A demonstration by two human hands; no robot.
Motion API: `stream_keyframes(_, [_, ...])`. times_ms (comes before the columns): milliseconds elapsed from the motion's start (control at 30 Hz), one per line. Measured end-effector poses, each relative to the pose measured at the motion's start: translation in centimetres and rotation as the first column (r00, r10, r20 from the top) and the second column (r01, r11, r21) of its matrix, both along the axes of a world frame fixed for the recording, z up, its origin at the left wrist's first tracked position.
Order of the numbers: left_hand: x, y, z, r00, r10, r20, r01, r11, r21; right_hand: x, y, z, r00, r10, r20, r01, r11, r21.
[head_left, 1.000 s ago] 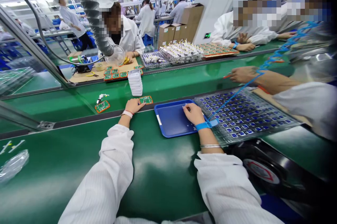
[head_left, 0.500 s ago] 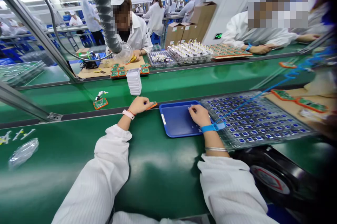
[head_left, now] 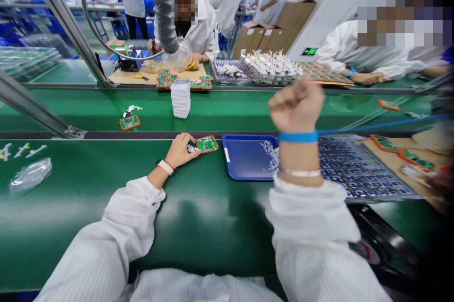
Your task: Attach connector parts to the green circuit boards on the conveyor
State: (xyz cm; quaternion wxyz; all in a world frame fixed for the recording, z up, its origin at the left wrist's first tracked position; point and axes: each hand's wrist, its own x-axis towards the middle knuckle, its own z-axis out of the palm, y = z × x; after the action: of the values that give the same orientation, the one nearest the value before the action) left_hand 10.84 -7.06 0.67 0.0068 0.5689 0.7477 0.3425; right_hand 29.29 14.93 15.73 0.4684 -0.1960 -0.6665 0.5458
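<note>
Head view: the left hand (head_left: 180,150) lies half curled on the green bench (head_left: 71,226), just beside a small green circuit board (head_left: 207,144), with no clear hold; the right hand (head_left: 296,105) is up in a tight fist, and I cannot tell if it holds anything

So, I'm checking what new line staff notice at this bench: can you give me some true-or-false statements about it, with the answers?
1. The right hand is raised in a fist above the bench. True.
2. The left hand rests inside the blue tray. False: it lies outside the tray, with its fingers at a green circuit board.
3. Small white pieces lie in the blue tray. True.
4. The stack of white plastic trays stands on the near belt. False: it stands on the farther green belt.
</note>
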Motion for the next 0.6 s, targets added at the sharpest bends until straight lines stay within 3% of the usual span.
stream_keyframes(67, [0.7, -0.7, -0.3, 0.999, 0.024, -0.04, -0.026, 0.998, -0.057, -3.8, 1.1, 4.2, 0.994, 0.039, -0.1, -0.032, 0.997, 0.073])
stream_keyframes(133, [1.2, -0.9, -0.3, 0.998, 0.036, -0.045, -0.042, 0.99, -0.134, -9.0, 1.2, 5.3, 0.966, 0.099, -0.238, -0.077, 0.992, 0.099])
stream_keyframes(200, [1.2, -0.8, -0.4, 0.998, 0.042, -0.041, -0.049, 0.981, -0.186, -14.7, 0.2, 2.8, 0.949, 0.051, -0.312, -0.054, 0.999, -0.003])
stream_keyframes(300, [0.8, -0.3, -0.6, 0.999, 0.031, -0.031, -0.037, 0.979, -0.2, -21.6, -2.0, -4.7, 0.969, -0.009, -0.247, -0.052, 0.969, -0.24])
stream_keyframes(400, [0.3, 0.1, -0.7, 1.0, -0.018, -0.016, 0.014, 0.977, -0.212, -25.1, -2.9, -11.1, 0.994, 0.025, -0.107, -0.069, 0.901, -0.428])
stream_keyframes(467, [0.1, 0.3, -0.8, 0.999, -0.046, -0.017, 0.041, 0.975, -0.218, -26.3, -2.6, -13.1, 0.996, 0.036, -0.076, -0.067, 0.887, -0.458])
stream_keyframes(600, [0.2, 0.5, -0.9, 0.997, -0.062, -0.038, 0.051, 0.971, -0.233, -27.4, -1.7, -14.3, 0.998, 0.049, 0.028, -0.031, 0.894, -0.448])
